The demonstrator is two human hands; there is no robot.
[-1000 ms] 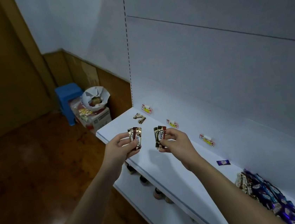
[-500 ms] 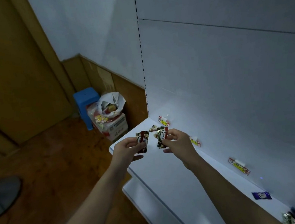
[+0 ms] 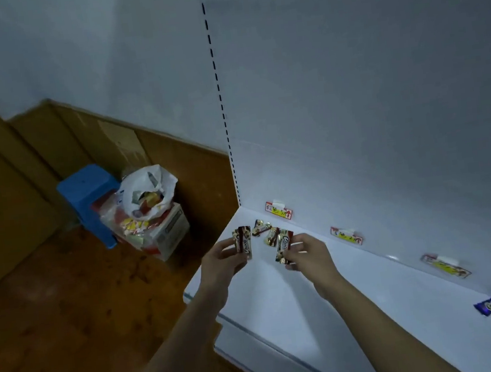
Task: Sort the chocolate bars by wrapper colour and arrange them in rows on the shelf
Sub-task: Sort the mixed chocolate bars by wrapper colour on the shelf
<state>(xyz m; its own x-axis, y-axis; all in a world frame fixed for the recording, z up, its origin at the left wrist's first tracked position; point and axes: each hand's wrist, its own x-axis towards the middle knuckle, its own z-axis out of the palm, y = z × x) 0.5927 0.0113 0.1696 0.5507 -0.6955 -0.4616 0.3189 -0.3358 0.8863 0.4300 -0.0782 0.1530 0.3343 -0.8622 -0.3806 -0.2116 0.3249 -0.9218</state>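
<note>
My left hand (image 3: 221,263) pinches a brown-and-gold chocolate bar (image 3: 242,242) upright above the left end of the white shelf (image 3: 283,310). My right hand (image 3: 308,255) pinches a second brown-and-gold bar (image 3: 283,247) a short way to its right. Two more brown-and-gold bars (image 3: 264,230) lie on the shelf just behind both hands, below the first label (image 3: 278,212). A single purple bar (image 3: 489,306) lies far to the right near the back panel.
Two more labels (image 3: 345,235) (image 3: 444,265) are stuck along the shelf's back panel. A lower shelf (image 3: 257,355) juts out beneath. On the wooden floor at the left stand a blue stool (image 3: 84,190) and a cardboard box (image 3: 170,232) with a white bag (image 3: 147,191).
My view has swung left, so the pile of purple bars has dropped out at the right. Both hands have carried their bars toward the shelf's left end, close to the two lying bars.
</note>
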